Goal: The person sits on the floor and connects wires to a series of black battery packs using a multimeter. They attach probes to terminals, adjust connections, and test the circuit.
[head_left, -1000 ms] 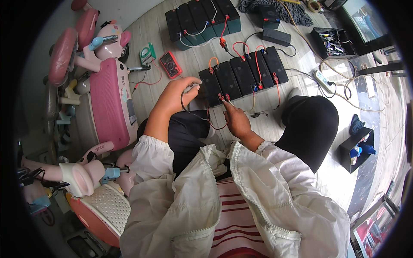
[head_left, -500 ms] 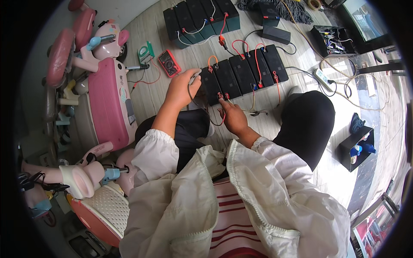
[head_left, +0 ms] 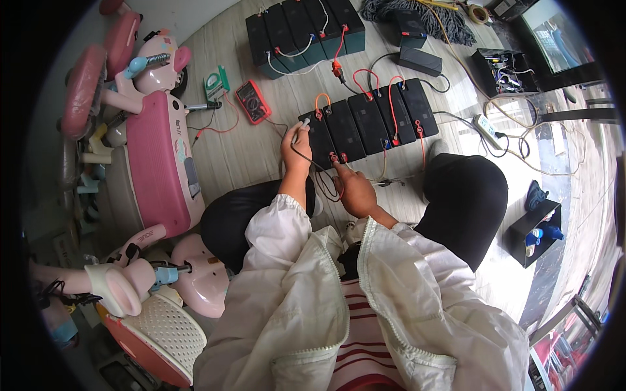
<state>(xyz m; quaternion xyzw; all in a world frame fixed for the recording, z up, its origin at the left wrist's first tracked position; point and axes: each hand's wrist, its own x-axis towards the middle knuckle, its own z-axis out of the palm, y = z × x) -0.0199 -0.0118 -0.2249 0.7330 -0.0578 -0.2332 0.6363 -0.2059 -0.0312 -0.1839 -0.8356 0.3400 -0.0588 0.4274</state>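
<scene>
A row of several black batteries (head_left: 375, 127) lies on the floor before me, joined by orange and red wires. My left hand (head_left: 298, 153) is closed around a test probe (head_left: 306, 122) at the row's left end; its dark lead (head_left: 301, 155) hangs over the hand. My right hand (head_left: 355, 191) has its fingertips at a red-ringed terminal (head_left: 334, 158) on the near edge of the leftmost battery. What those fingers pinch is hidden, though a thin lead loops beside them. A red multimeter (head_left: 253, 102) lies to the left of the batteries.
More batteries (head_left: 306, 36) with wires stand behind. A black power adapter (head_left: 420, 60), a power strip (head_left: 486, 127) and cords lie right. A pink ride-on toy (head_left: 156, 156) stands left. Open black boxes (head_left: 505, 72) and a grey mop head (head_left: 424, 19) are further off.
My left hand has shifted right and drawn nearer, and its probe shows at the leftmost battery's edge. My right fingertips stay by the red terminal. The view has shifted slightly.
</scene>
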